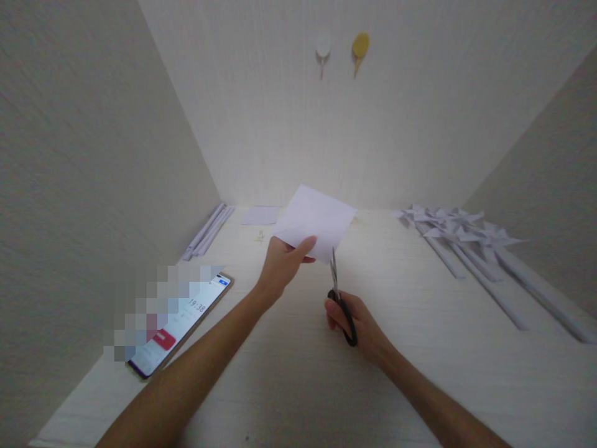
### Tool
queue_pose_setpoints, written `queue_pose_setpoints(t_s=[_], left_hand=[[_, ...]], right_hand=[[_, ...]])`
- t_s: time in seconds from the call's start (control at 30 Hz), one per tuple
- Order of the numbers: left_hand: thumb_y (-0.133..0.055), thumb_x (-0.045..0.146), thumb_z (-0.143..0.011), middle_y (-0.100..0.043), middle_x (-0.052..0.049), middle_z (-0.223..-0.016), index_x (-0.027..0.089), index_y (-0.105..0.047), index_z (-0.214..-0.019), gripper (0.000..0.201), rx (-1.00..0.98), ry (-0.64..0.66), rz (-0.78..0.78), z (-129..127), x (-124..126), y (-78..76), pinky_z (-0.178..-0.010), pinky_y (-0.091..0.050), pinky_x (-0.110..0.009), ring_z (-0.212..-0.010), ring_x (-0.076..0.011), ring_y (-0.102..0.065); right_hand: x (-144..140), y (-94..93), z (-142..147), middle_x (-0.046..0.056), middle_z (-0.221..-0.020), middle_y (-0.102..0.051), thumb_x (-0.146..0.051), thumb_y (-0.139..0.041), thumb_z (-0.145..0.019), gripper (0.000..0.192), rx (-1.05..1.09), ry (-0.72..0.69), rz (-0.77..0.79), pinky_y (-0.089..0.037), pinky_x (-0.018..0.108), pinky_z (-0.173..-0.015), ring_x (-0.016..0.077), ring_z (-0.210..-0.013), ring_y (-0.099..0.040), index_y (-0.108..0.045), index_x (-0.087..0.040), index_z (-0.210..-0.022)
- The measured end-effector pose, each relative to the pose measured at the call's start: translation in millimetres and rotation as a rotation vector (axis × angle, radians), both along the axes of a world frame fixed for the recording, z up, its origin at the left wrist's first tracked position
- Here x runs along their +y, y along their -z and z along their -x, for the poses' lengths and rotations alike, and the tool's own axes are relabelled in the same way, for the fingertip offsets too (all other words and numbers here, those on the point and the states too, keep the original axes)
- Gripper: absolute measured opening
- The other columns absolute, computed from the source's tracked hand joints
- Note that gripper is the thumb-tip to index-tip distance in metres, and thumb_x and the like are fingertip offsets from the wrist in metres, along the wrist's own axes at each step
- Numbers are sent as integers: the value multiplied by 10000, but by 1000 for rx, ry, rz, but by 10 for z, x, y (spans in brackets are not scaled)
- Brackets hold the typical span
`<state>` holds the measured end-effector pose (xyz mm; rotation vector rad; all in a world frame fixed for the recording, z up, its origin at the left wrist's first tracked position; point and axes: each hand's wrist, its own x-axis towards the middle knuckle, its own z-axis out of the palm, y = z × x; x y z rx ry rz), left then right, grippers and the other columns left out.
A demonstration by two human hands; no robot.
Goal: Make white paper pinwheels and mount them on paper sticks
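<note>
My left hand point(290, 261) grips a white square sheet of paper point(317, 218) by its near-left edge, thumb on top and fingers underneath. The sheet is held above the table, one corner pointing toward me. My right hand point(352, 320) holds scissors point(334, 280) with black handles, fingers through the loops. Their blades point away from me, with the tips at the sheet's near corner. Whether the blades are touching the paper or slightly apart, I cannot tell.
Several paper pinwheels point(448, 224) on rolled paper sticks lie at the right. Paper rolls point(209, 231) rest at the back left, near another paper sheet point(261, 215) and small yellowish bits point(260, 236). A phone point(186, 317) lies at the left. Two hooks point(360, 46) hang on the back wall.
</note>
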<state>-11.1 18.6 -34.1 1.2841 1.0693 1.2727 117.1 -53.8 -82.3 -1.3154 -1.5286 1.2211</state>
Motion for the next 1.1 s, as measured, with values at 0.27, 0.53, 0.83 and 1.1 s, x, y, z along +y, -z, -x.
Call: queue_pose_setpoints(t_s=[0.27,0.53,0.83,1.1], left_hand=[[-630,298,-607,-650,-51,-785,101,-609,-838,304,1,2,41,-17,-21,-25,-508,-526,-220,-642,-143,-607],[-621,316,-617,-648,-47,-739,102,-618,-770,263,25,14,3,-11,-15,3,-524,-530,-232,-625,-141,-598],[-634,316,-598,-651,-49,-733,99,-620,-773,280,25,-4,8,-12,-15,-1,-509,-527,-237,-609,-145,-602],[-633,305,-600,-655,-41,-747,113,-619,-802,279,39,-4,13,-14,-18,-16,-492,-522,-224,-610,-140,-603]], right_hand=[[-3,14,8,-37,-477,-376,-505,-461,-715,388,-16,-17,5,-270,213,-424,86,-449,-348,-425,-174,-516],[6,27,7,-39,-488,-375,-487,-441,-733,366,-61,-33,-14,-264,221,-435,92,-459,-352,-411,-180,-538],[-2,44,-3,-38,-490,-383,-487,-438,-737,368,-110,-29,-23,-259,228,-445,94,-464,-358,-402,-180,-536],[-1,52,-2,-35,-493,-400,-494,-438,-736,371,-80,-37,-28,-260,229,-443,97,-466,-370,-410,-180,-540]])
